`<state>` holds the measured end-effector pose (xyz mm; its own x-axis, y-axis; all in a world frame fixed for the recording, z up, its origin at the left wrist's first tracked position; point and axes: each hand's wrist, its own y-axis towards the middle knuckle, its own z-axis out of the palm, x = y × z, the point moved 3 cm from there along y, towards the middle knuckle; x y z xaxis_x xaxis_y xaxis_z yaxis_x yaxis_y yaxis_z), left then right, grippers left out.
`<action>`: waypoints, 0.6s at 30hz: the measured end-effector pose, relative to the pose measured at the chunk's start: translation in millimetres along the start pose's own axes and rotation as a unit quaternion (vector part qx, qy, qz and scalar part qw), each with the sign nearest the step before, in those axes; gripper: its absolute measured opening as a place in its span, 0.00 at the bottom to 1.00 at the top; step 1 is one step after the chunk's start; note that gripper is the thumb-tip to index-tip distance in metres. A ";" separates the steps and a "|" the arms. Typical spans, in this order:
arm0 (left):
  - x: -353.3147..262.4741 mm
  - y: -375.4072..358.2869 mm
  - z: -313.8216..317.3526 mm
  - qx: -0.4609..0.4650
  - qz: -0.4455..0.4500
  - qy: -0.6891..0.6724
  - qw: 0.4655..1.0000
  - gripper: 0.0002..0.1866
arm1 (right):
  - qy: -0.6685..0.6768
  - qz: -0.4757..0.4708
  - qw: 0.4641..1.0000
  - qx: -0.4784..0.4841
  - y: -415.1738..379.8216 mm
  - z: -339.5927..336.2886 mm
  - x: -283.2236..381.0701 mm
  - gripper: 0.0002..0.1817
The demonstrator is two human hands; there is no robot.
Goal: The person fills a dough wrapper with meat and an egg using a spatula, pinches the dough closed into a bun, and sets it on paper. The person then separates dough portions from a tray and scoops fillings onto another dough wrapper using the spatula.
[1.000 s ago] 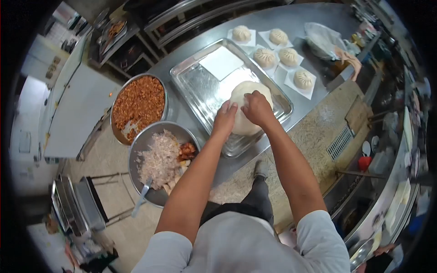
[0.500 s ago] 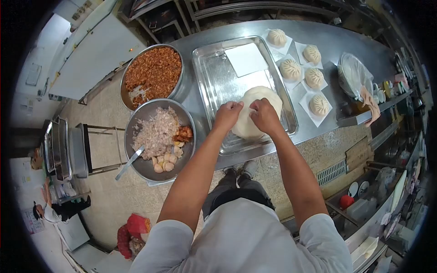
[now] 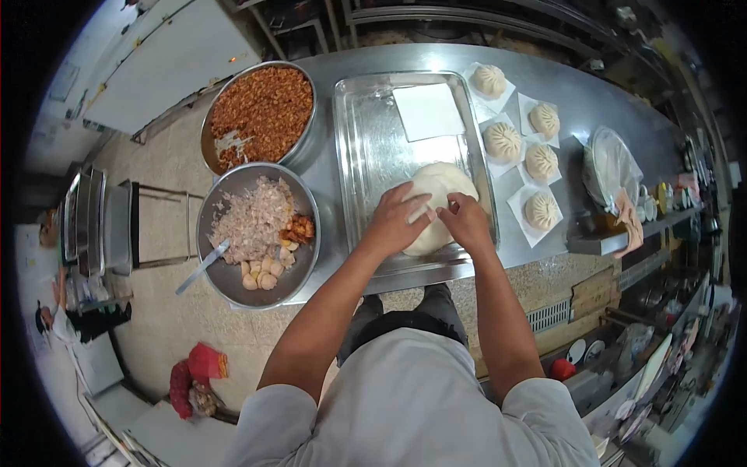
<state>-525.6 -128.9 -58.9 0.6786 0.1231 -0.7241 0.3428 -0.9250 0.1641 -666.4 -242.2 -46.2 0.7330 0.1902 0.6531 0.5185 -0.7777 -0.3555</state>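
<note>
A big pale lump of dough [image 3: 440, 191] lies in a shiny metal tray [image 3: 373, 140] on the steel counter. My left hand [image 3: 395, 220] rests spread over the dough's near left side, fingers curled onto it. My right hand [image 3: 465, 220] pinches the dough at its near right edge. A white paper square [image 3: 426, 110] lies at the tray's far end.
Left of the tray stand a bowl of reddish minced filling [image 3: 261, 109] and a bowl of shredded white filling [image 3: 253, 226] with a spoon [image 3: 201, 267]. Several pleated buns on paper [image 3: 523, 144] sit to the right, beside a plastic-covered bowl [image 3: 611, 167]. The counter edge runs under my arms.
The view has swung so the counter sits more level. My left hand has spread wider over the dough; my right hand stays at its near edge.
</note>
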 end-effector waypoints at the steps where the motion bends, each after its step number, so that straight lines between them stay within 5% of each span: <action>1: -5.5 -1.6 2.6 -0.003 0.052 0.043 0.998 0.22 | -0.008 -0.038 0.999 -0.007 6.2 3.0 -5.4 0.22; 6: -15.6 -9.6 -1.0 0.025 -0.056 0.007 0.998 0.20 | 0.122 -0.092 0.988 0.017 16.8 8.4 -14.3 0.24; 8: -22.1 -13.2 3.3 0.023 -0.122 -0.013 0.992 0.19 | 0.279 0.032 0.958 0.049 19.4 11.4 -17.0 0.22; 12: -29.1 -32.6 8.3 -0.136 -0.181 -0.038 0.973 0.26 | 0.264 0.037 0.956 0.121 23.3 10.4 -8.9 0.20; 14: -19.8 -42.2 17.0 -0.169 -0.231 -0.074 0.955 0.29 | 0.090 -0.087 0.988 0.095 18.2 5.4 7.4 0.16; 16: -11.1 -57.0 30.2 -0.199 -0.400 -0.410 0.795 0.34 | 0.084 -0.125 0.986 0.065 8.0 9.2 21.6 0.14; 18: -20.5 -66.0 20.7 -0.200 -0.420 -0.466 0.753 0.37 | 0.076 -0.164 0.983 0.037 -6.9 20.8 36.0 0.12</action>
<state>-575.6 -77.8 -68.7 -0.5730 0.1257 -0.8098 0.6919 -0.4555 -0.5602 -634.4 -217.5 -34.1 0.4493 0.3271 0.8314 0.7512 -0.6420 -0.1533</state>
